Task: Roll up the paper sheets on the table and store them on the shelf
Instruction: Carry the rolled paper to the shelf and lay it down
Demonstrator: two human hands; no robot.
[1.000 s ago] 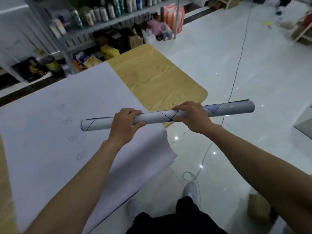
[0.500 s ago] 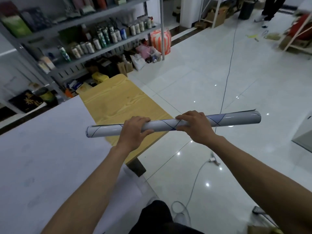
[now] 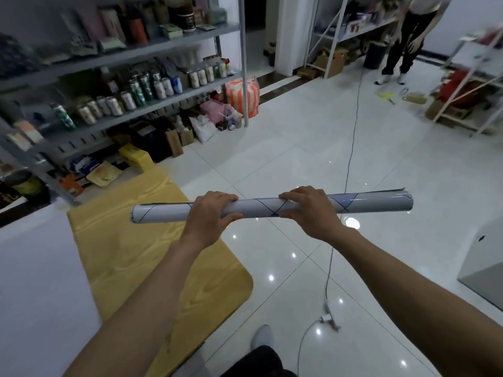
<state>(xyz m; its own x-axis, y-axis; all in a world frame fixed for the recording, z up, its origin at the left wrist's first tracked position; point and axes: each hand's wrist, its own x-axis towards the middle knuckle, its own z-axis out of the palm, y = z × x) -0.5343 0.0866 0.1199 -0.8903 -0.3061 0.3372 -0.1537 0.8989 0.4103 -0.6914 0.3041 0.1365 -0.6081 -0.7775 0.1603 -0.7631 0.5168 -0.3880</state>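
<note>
The person holds one rolled paper (image 3: pixel 258 208) in the air with both hands, about level, in front of the body. The left hand (image 3: pixel 211 213) grips the roll a little left of its middle, with the fingers curled over the top and the thumb under it. The right hand (image 3: pixel 310 210) grips it just right of the middle in the same way. Between the two hands a short part of the roll is bare, and thin blue lines cross on it. The left end of the roll hangs above the wooden surface (image 3: pixel 163 257), while the right end reaches out above the shiny tiled floor (image 3: pixel 285 148). At the right end, the outer edge of the sheet stands slightly away from the roll.

On the left part of the surface lie flat white sheets (image 3: pixel 35 281), not rolled. Behind the surface, against the wall, stands a grey metal shelf (image 3: pixel 152 48) full of goods; a row of cans (image 3: pixel 141 91) stands on its middle board, and boxes and bags sit below on the floor. A striped orange and white bag (image 3: pixel 242 97) leans beside the shelf post. A thin cable (image 3: pixel 351 148) runs across the floor. Far at the back another person (image 3: pixel 405 36) stands near a white rack.
</note>
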